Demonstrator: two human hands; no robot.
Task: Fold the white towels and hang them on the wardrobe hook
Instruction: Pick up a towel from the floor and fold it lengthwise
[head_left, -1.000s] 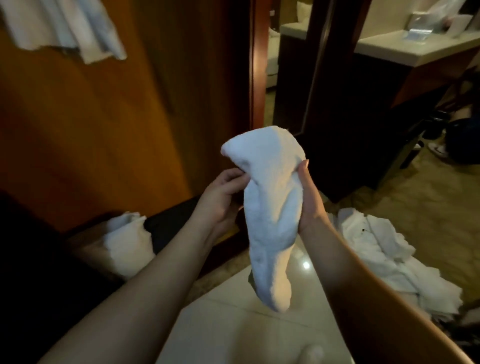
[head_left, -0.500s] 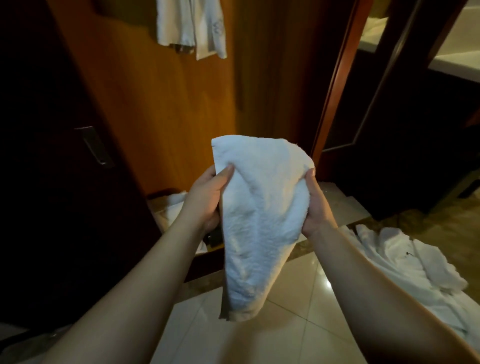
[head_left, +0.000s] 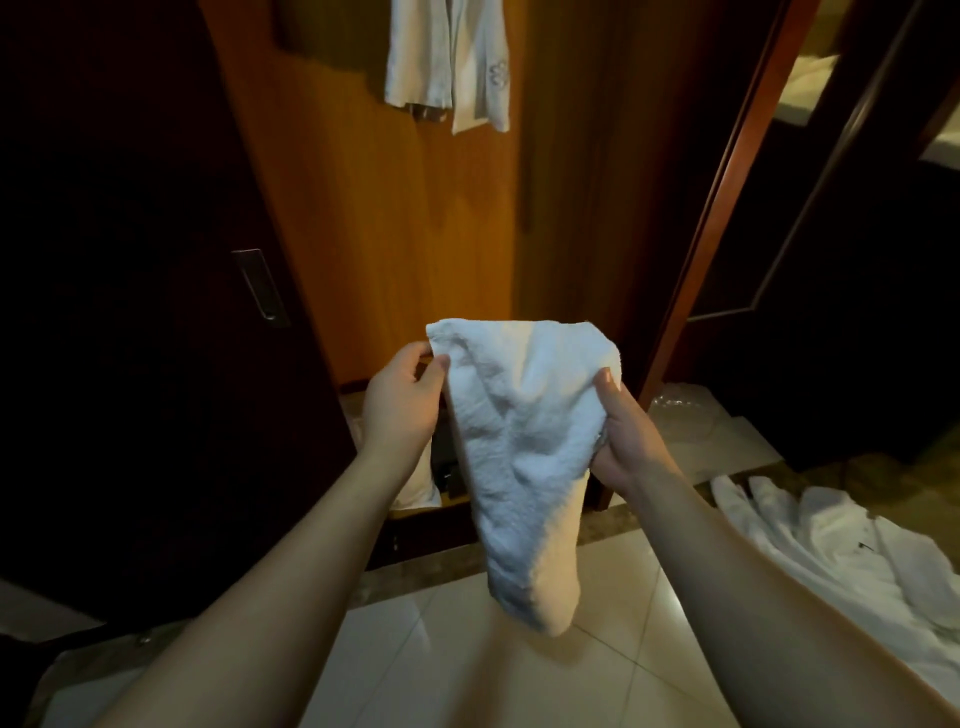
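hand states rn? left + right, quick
Left hand: closed, pinching the top left corner of the white towel.
Right hand: closed, gripping the same towel's right edge.

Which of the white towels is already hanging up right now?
The towel high on the wooden wardrobe panel, top centre. The folded towel is held between the left hand and right hand, and the pile lies crumpled on the floor at right.

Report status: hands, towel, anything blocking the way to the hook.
Left hand pinches white towel at its top corner. Right hand grips the other side. Towel hangs folded between them. Hung towels above; hook itself not visible; nothing in between.
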